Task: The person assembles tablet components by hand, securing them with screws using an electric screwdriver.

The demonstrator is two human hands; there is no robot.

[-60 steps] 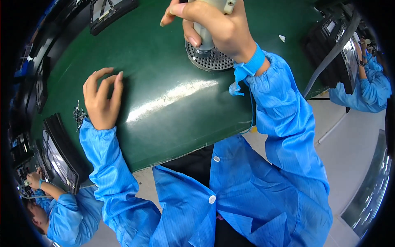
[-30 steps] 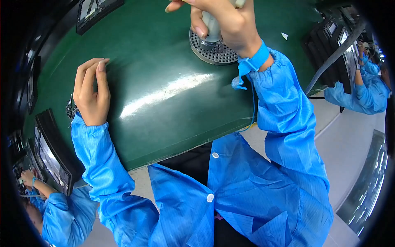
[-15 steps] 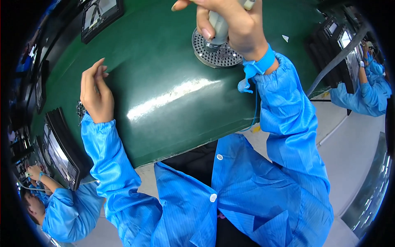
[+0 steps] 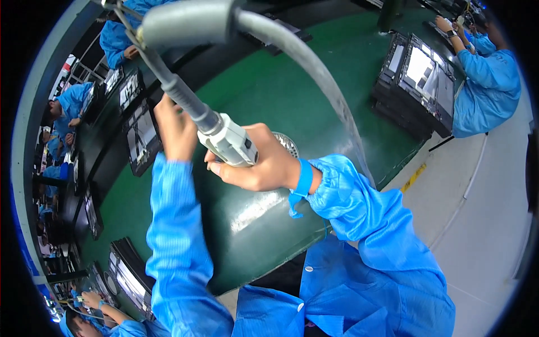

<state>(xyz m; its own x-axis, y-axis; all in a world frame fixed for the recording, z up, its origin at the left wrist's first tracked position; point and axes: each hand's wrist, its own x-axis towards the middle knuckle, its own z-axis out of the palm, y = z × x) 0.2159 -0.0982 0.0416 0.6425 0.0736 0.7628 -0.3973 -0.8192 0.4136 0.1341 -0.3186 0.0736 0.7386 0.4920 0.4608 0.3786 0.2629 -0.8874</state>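
My right hand is wrapped around a grey powered screwdriver that hangs on a grey cable and hose from above. A round perforated metal tray lies on the green table just behind that hand. My left hand is stretched forward and up, reaching toward a dark flat panel on the far left side of the table. Whether it touches the panel is hidden by the tool's cable. Both arms wear blue sleeves.
Dark flat panels in frames stand at the table's right end, where a person in blue works. More panels line the left edge, with other workers in blue beyond. A pale floor lies to the right.
My head has tipped up, bringing the far table into view. My left hand left the table top and reached forward. My right hand lifted the screwdriver off the round tray.
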